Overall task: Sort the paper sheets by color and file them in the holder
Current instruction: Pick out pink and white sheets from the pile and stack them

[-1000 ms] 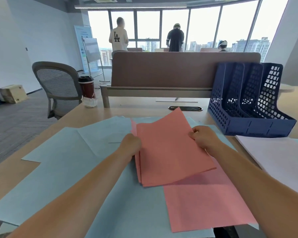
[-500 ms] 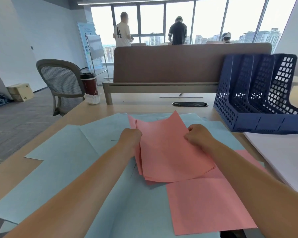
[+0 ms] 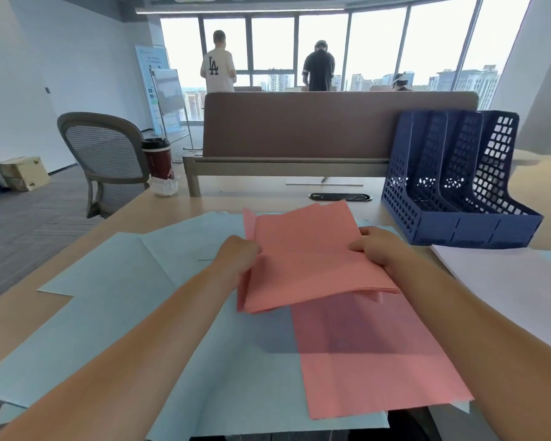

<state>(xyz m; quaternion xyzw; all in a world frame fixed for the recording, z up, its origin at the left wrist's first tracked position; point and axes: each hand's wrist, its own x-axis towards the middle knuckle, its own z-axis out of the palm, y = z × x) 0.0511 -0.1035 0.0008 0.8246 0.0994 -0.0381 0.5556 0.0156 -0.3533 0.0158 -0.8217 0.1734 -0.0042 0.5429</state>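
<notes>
Both hands hold a stack of pink sheets [image 3: 309, 259] over the middle of the table [image 3: 19, 326]. The left hand [image 3: 236, 259] curls round the stack's left edge, and the right hand [image 3: 376, 249] grips its right edge with the thumb lying on top. The stack's near edge is raised and throws a shadow on what lies beneath. Under it, nearer and slightly to the right, a single pink sheet [image 3: 372, 361] lies flat on the pale blue sheets [image 3: 124, 297], which spread across the left and near part of the table. White sheets [image 3: 516, 288] lie at the right edge. The dark blue holder [image 3: 452, 186], a mesh rack with upright slots, stands on the far right of the table, just beyond the white sheets. A lidded cup [image 3: 158, 159] stands at the far left, in front of an office chair [image 3: 105, 154].
</notes>
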